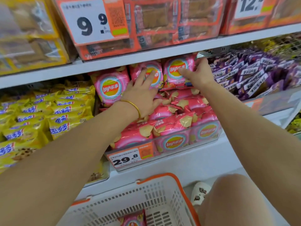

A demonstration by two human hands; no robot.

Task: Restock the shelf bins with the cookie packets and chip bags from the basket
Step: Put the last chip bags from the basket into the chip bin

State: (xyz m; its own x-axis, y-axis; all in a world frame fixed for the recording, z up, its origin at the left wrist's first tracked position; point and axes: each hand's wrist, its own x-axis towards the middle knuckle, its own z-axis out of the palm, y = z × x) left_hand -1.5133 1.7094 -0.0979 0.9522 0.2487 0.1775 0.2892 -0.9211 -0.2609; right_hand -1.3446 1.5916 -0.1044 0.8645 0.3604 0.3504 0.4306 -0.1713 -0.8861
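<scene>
Pink upright chip bag (175, 69) is grasped in your right grip (197, 75), thumb across its front and fingers behind its right edge. Your left grip (143, 93) is released, fingers spread flat on the neighbouring chip bag (138, 67). Both bags stand at the back of the clear bin (187, 139), which is heaped with the same kind. Below, the white basket (146, 198) holds one more packet (133, 219).

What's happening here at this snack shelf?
A person is restocking pink chip bags in the clear bin. The left hand presses flat against the middle upright bag, while the right hand grips the right upright bag. One pink bag lies in the white basket below.
</scene>
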